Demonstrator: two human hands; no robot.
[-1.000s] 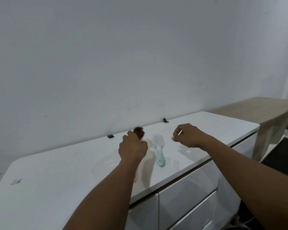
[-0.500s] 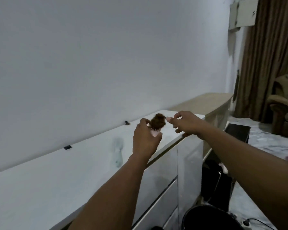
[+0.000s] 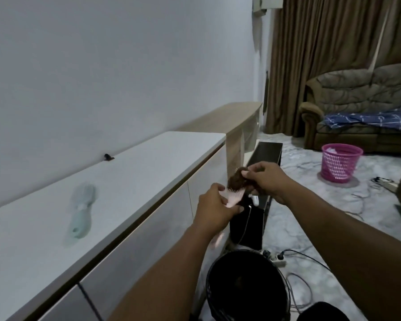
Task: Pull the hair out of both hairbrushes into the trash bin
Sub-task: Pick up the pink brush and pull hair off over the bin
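Hair (image 3: 237, 180), a brown clump, sat tangled in the bristles of the pink hairbrush (image 3: 233, 197), held above and beyond the black trash bin (image 3: 245, 286). The left hand (image 3: 214, 208) was closed around the brush; the right hand (image 3: 267, 179) pinched the clump with its fingers. Because the brush was not directly over the bin, pulled strands could well have dropped onto the floor. A mint hairbrush (image 3: 81, 213) lay on the white cabinet (image 3: 134, 181), left of the bin.

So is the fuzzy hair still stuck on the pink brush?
Still on. The brown hair clump sits on the pink brush; the right hand pinches it, the left hand holds the brush.
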